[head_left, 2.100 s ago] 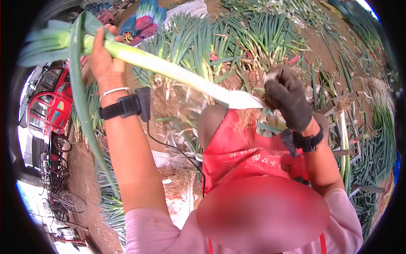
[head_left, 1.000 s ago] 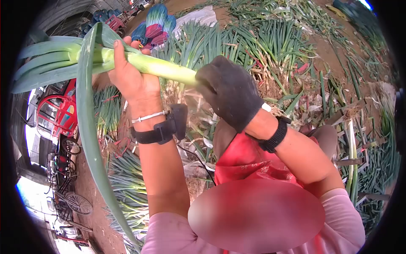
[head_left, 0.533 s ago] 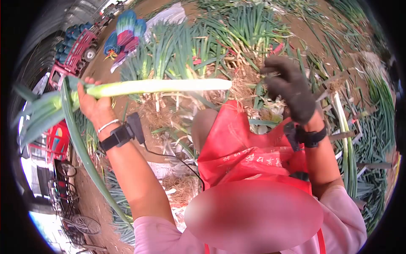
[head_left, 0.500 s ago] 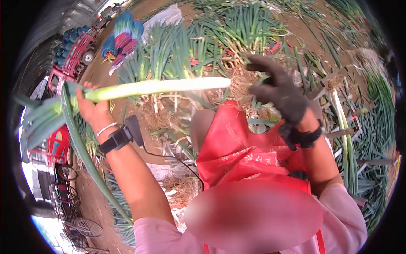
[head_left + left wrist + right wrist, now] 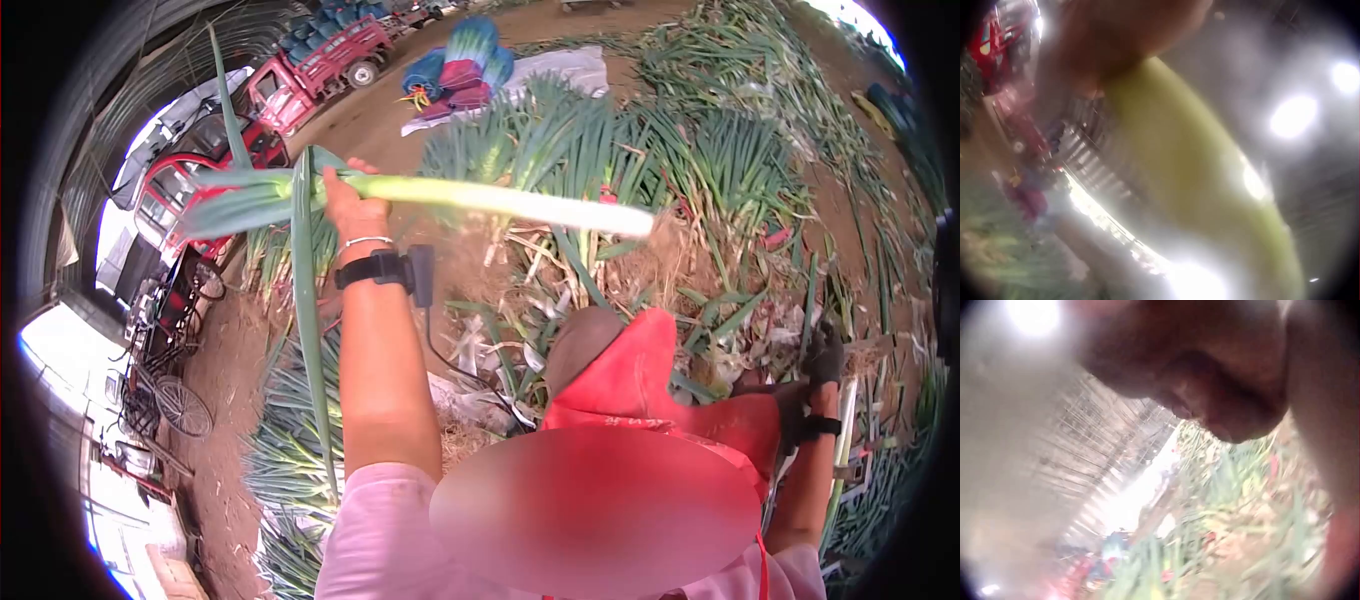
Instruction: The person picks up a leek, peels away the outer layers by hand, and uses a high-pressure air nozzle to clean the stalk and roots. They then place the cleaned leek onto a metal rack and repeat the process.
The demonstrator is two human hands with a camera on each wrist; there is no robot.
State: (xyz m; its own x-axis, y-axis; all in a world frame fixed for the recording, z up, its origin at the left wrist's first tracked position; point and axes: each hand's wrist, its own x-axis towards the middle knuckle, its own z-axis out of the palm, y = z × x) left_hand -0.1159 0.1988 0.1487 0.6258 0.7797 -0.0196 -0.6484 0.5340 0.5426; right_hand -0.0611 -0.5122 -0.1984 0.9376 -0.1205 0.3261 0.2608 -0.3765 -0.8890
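Observation:
My bare left hand (image 5: 358,210) grips a long leek (image 5: 520,205) near where its pale stalk meets the green leaves. The stalk points right, with roots hanging at its white end; one long leaf droops beside my forearm. In the left wrist view the stalk (image 5: 1191,162) runs blurred from under the fingers. My right hand (image 5: 1222,400), in a dark glove, is low at the far right of the head view, past the knee and beside a metal rack (image 5: 868,345). Its fingers look bent in the right wrist view, but I cannot tell whether they hold anything.
Bunches of leeks (image 5: 560,140) stand on the dirt floor ahead, with loose peelings (image 5: 500,330) nearer the knees. More leeks (image 5: 290,430) lie left. A red truck (image 5: 320,65), bicycles (image 5: 180,400) and netted bundles (image 5: 470,60) are farther off. A cable (image 5: 460,365) hangs from the left wrist.
The gloved right hand ran along the stalk, came away open, then dropped to the far right by the rack. My left hand still holds the leek, and the head view has shifted left.

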